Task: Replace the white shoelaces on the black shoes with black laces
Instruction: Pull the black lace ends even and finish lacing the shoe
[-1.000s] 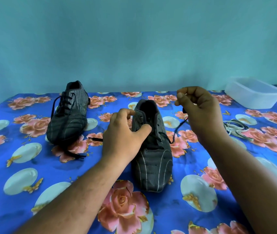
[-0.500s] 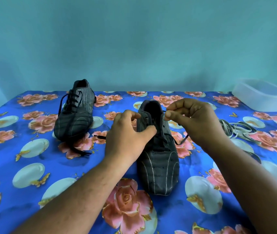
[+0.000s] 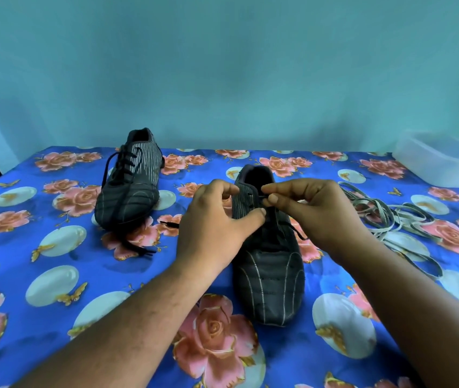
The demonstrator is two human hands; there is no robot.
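you're over halfway, by the look of it: the far shoe (image 3: 129, 189) already wears black, and the white laces (image 3: 390, 219) lie loose to the right. your right hand (image 3: 315, 211) pinches the black lace (image 3: 263, 197) near the top eyelets of the near shoe (image 3: 270, 270), which your curled left hand (image 3: 217, 222) steadies by its side; the last eyelets and a knot look left.

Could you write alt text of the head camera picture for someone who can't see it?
Two hands thread a black lace into a black shoe on a floral cloth: the left hand steadies it, the right hand pinches the lace. Another laced shoe sits left, white laces right.
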